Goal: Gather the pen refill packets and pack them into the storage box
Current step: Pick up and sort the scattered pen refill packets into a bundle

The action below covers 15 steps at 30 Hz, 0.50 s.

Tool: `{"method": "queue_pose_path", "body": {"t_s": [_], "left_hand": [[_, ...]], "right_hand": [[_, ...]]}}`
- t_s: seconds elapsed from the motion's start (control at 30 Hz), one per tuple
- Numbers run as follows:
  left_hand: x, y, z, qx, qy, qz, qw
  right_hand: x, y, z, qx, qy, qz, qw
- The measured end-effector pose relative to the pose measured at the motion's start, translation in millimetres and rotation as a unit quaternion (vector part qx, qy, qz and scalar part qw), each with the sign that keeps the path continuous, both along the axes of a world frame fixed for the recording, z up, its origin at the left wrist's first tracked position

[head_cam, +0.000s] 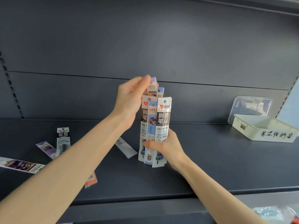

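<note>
Pen refill packets, long narrow printed plastic sleeves in white, blue and purple (154,126), are standing upright as a bunch in two bare hands above the dark grey metal shelf (210,159).

The right hand (168,146) is clenching around the lower part of the bunch, long axes running vertically with hang-hole ends up, while the left hand (131,102) is pinching the top of a rear purple-topped packet (152,88) between thumb and fingers. More packets are lying flat on the shelf to the left: a black-and-white one (63,139), a purple one (47,149), a white one (126,148) pointing diagonally, an orange one (91,180). A cream rectangular plastic storage box (265,130) with handwritten black characters is sitting well apart at the right, its clear lid (250,109) leaning behind it.
</note>
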State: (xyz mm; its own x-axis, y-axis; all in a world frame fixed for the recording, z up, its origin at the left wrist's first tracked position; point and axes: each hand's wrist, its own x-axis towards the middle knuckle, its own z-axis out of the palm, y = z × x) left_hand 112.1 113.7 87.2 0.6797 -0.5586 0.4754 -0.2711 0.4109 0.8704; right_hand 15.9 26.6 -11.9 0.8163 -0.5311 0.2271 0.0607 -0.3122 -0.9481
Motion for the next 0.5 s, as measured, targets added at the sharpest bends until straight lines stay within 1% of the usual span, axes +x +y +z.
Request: {"method": "queue_pose_path", "body": {"t_s": [0.1,0.17,0.37,0.5], "left_hand": [[3.0,2.9,22.8,-0.048,-0.003,0.025,0.999],[4.0,3.7,30.7,-0.058,-0.01,0.019,0.998],[2.7,3.9,9.9,-0.023,-0.021,-0.028,0.999],[6.7,5.2,1.9,0.003,-0.036,-0.031,0.999]], "right_hand": [[0.6,-0.5,-0.9,-0.001,0.008,-0.001,1.0],[1.1,-0.4,-0.9,0.003,0.007,0.002,1.0],[1.0,-0.6,0.4,0.007,0.0,0.007,1.0],[1.6,-1.3,-1.2,0.011,0.005,0.005,1.0]]}}
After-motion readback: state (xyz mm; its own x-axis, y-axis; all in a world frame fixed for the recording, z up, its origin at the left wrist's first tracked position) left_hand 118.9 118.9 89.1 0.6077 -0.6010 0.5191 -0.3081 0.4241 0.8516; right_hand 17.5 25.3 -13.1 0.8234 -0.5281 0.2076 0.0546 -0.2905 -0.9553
